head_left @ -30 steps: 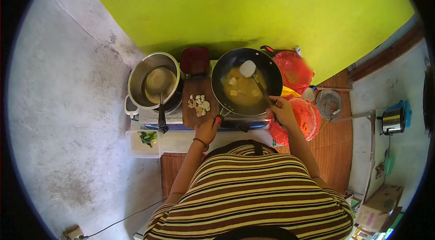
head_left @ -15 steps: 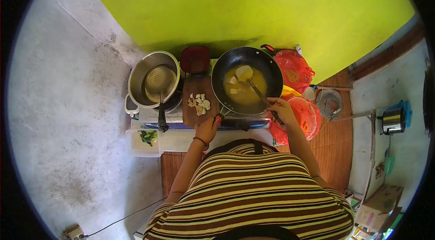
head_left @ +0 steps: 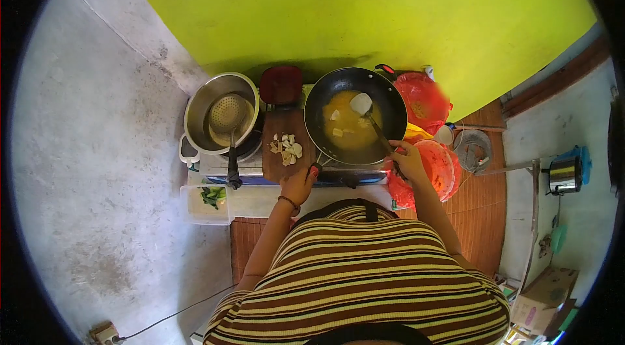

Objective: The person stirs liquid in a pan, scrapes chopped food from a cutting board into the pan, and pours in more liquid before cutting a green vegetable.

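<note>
My left hand (head_left: 298, 183) is closed around the black-and-red handle of a dark wok (head_left: 317, 94) at the front of the stove. In my right hand (head_left: 408, 162) is the dark handle of a spatula (head_left: 379, 131), its broad head inside the wok. Yellowish liquid (head_left: 351, 140) with several pale pieces covers the wok's bottom. Beside the wok, just beyond my left hand, lies a brown wooden chopping board (head_left: 280, 125) carrying chopped white and tan pieces (head_left: 288, 150).
Left of the board stands a metal pot (head_left: 195, 114) with a skimmer (head_left: 228, 112) in it. A clear plastic box (head_left: 207, 217) of green leaves (head_left: 212, 197) sits at front left. A dark red container (head_left: 280, 84) is behind the board; red plastic-lined containers (head_left: 432, 156) stand right.
The spatula's head has shifted slightly right in the wok, and my right hand has moved a little with it. My left hand stays on the wok handle.
</note>
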The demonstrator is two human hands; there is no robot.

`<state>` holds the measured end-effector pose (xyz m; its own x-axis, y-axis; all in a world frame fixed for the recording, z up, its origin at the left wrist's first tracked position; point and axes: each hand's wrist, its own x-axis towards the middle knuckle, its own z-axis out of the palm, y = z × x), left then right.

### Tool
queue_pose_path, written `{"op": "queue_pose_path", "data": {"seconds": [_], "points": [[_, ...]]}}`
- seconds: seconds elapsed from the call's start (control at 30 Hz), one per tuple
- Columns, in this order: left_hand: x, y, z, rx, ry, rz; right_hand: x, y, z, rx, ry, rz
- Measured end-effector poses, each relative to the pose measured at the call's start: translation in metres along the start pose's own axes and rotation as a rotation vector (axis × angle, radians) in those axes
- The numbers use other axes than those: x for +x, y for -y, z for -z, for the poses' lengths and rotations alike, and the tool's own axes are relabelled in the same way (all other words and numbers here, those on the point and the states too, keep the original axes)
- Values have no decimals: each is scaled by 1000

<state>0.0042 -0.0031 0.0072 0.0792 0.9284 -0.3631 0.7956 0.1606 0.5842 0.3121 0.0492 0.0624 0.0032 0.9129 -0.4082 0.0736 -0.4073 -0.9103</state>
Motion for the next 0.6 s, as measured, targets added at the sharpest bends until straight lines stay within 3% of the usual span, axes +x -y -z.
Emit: {"op": "queue_pose_path", "data": {"seconds": [0.2, 0.6], "points": [[2, 4, -2, -50, 4, -19, -2, 8, -1, 197, 49, -163], [0, -1, 0, -23, -9, 1, -3, 18, -11, 160, 104, -51]]}}
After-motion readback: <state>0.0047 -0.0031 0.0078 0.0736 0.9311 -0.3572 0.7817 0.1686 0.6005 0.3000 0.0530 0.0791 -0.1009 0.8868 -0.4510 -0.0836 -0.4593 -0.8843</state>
